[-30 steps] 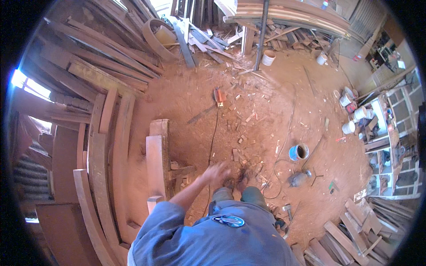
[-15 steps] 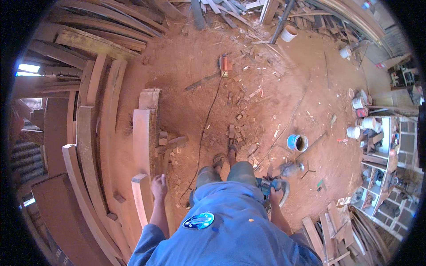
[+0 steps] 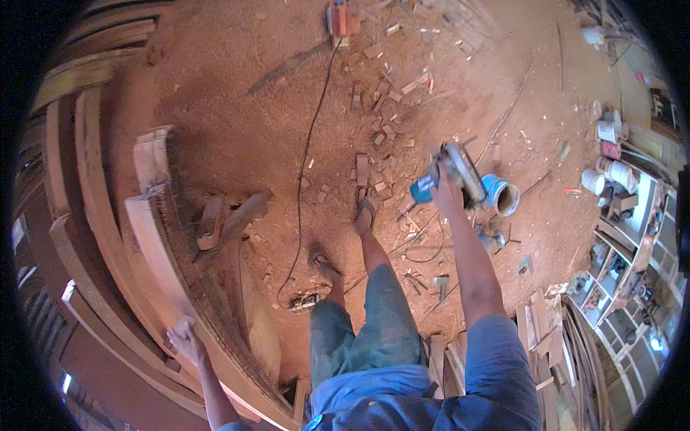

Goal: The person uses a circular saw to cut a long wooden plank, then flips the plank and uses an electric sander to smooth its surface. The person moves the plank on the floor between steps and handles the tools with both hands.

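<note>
My right hand [image 3: 447, 188] is shut on a teal and grey power saw [image 3: 460, 172], held out in front of me over the floor, beside a blue bucket [image 3: 502, 192]. My left hand [image 3: 187, 337] is at the long wooden beam [image 3: 147, 233] on the left, fingers somewhat bent and apart; I cannot tell whether it touches the wood. Another tool [image 3: 304, 302] lies on the ground by my left leg.
More long timbers [image 3: 93, 172] line the left side. An orange device [image 3: 341, 23] with a black cord lies ahead among scattered offcuts [image 3: 381, 129]. White buckets [image 3: 604, 172] and shelving [image 3: 625, 266] stand at right. Stacked boards [image 3: 546, 337] lie at lower right.
My right hand has swung the saw forward and up from beside my thigh. My left hand has moved leftward and down toward the beams. The view has tilted further down.
</note>
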Demonstrator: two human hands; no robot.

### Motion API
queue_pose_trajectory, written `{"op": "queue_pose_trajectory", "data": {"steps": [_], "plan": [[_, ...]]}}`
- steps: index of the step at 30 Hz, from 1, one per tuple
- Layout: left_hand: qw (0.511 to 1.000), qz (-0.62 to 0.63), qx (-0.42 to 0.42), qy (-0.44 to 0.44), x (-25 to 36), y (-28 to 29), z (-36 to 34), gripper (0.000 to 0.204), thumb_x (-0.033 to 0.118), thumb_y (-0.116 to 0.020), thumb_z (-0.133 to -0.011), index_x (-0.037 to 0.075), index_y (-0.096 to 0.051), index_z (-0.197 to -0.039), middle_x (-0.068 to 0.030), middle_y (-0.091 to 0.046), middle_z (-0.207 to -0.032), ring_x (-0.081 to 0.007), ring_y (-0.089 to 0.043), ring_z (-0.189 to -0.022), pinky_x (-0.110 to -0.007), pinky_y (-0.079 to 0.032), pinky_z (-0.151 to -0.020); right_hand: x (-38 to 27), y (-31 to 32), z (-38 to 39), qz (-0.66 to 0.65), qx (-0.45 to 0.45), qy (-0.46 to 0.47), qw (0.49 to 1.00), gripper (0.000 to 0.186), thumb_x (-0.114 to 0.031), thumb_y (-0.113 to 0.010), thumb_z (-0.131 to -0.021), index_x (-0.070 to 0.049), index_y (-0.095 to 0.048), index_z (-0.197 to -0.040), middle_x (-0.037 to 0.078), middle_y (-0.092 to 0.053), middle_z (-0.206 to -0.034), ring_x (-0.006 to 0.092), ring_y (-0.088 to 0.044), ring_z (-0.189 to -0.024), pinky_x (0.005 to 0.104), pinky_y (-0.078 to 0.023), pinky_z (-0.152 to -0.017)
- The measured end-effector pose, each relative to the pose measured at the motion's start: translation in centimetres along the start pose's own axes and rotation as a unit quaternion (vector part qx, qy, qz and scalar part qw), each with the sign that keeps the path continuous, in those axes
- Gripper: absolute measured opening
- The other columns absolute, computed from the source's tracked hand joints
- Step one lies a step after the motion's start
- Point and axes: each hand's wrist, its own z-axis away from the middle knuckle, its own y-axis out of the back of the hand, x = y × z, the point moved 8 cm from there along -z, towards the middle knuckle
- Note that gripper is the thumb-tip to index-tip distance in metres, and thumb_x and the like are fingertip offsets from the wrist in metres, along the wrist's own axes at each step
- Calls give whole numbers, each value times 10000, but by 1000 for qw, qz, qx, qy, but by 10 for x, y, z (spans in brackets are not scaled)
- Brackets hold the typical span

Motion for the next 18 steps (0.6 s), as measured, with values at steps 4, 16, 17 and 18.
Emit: {"op": "queue_pose_trajectory", "data": {"steps": [4,16,17,18], "plan": [[970,211,42,108,-58,9,3,700,511,-458,-1041,-50,-452,-1459,-221,-450,-1507,-318,-414,-1404,-432,-314,-1175,-33,-38,-91,69,-29,5,997,665,-175,-649,-880,-131,-357,-1476,293,-676,-1016,456,-693,-921,542,-582,-775],[933,309,135,125,-164,-28,21,482,419,-380,-1037,7,-606,-1147,-101,-571,-1084,-233,-534,-1067,-413,-422,-943,-126,-246,-144,285,-66,58,955,539,-118,-514,-971,-139,-363,-1488,230,-705,-966,352,-744,-821,479,-616,-628],[927,313,150,139,-170,-26,28,484,420,-379,-1037,8,-604,-1157,-101,-573,-1094,-232,-534,-1076,-416,-421,-949,-133,-265,-142,293,-78,84,949,535,-116,-512,-970,-143,-373,-1486,222,-706,-962,348,-744,-813,476,-613,-607],[920,321,165,150,-171,-28,27,487,422,-378,-1038,10,-603,-1167,-102,-575,-1103,-231,-534,-1084,-419,-420,-956,-133,-284,-141,301,-84,107,944,532,-115,-511,-969,-147,-382,-1484,215,-707,-959,344,-744,-804,473,-610,-585]]}}
